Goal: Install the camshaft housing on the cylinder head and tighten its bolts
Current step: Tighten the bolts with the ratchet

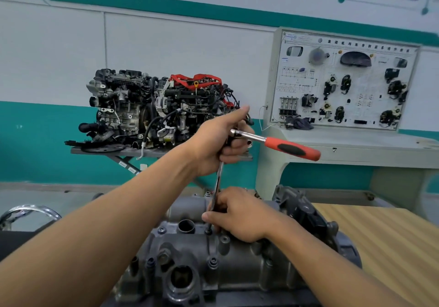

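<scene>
Ratchet on housing bolt — both hands closed.
Our left hand (pixel 223 140) grips the ratchet (pixel 280 145) head; our right hand (pixel 240 216) pinches the extension bar (pixel 216 188) above the camshaft housing (pixel 237 266).

Two bare forearms are showing from the lower corners of the view, and neither is wearing a sleeve, a glove, a watch or a band as far as the frame reaches. The left hand (pixel 219 140) is showing its back and knuckles, with the thumb's short, plain nail in sight at the top. The right hand (pixel 242 216) is also uncovered, showing its back and a short thumbnail at its left edge, with no rings or markings visible on the fingers.
</scene>
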A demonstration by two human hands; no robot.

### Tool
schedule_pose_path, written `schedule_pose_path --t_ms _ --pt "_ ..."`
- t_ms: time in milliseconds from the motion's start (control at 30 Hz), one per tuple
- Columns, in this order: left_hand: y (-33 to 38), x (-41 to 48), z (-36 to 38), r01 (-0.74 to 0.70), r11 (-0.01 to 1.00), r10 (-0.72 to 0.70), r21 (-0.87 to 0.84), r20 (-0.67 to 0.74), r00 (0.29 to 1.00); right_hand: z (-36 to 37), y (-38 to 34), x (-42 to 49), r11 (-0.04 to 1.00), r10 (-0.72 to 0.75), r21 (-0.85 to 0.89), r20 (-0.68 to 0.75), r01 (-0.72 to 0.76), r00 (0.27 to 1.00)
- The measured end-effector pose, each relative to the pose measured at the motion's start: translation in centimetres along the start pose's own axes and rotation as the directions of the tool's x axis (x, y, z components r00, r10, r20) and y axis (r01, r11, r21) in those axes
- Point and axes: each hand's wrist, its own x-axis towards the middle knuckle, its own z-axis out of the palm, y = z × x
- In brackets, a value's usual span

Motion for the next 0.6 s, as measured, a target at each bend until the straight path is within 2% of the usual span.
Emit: schedule_pose_path --t_ms 100,200,267,333,367,433,500,567,600 --pt "0.0 0.1 -0.6 0.016 0.998 -0.014 -0.057 0.022 1.000 0.2 -0.3 -0.1 1.000 0.001 0.031 -0.017 -0.001 1.000" --pt "0.0 -0.5 0.1 -0.051 0.992 0.055 0.114 -0.032 0.998 0.0 -0.5 -0.2 0.999 -0.015 0.033 -0.027 0.016 1.000" --pt "-0.1 -1.2 1.3 -0.139 0.955 0.165 0.261 -0.083 0.983 -0.2 -0.7 -0.4 1.000 -0.004 0.025 -0.026 0.004 1.000" --pt "-0.6 -1.4 2.4 -0.217 0.876 0.328 0.431 -0.202 0.923 -0.2 -0.8 -0.5 0.999 0.024 0.038 -0.030 -0.023 0.999" --pt "-0.8 -1.3 2.8 -0.221 0.809 0.418 0.545 -0.267 0.869 -0.1 -0.9 -0.6 0.998 0.039 0.049 -0.036 -0.037 0.999" --pt "-1.2 -1.0 3.2 -0.148 0.654 0.553 0.742 -0.336 0.762 0.0 -0.9 -0.8 0.996 0.060 0.068 -0.047 -0.057 0.997" --pt "-1.2 -0.9 3.1 -0.026 0.538 0.607 0.843 -0.365 0.706 0.1 -0.9 -0.9 0.995 0.069 0.074 -0.060 -0.065 0.996" --pt "-1.1 -0.8 2.6 0.098 0.443 0.617 0.891 -0.383 0.687 0.2 -0.9 -0.9 0.994 0.077 0.082 -0.075 -0.071 0.994" --pt "-0.9 -0.8 2.4 0.122 0.429 0.612 0.895 -0.387 0.690 0.3 -0.9 -0.9 0.993 0.083 0.088 -0.081 -0.076 0.993"
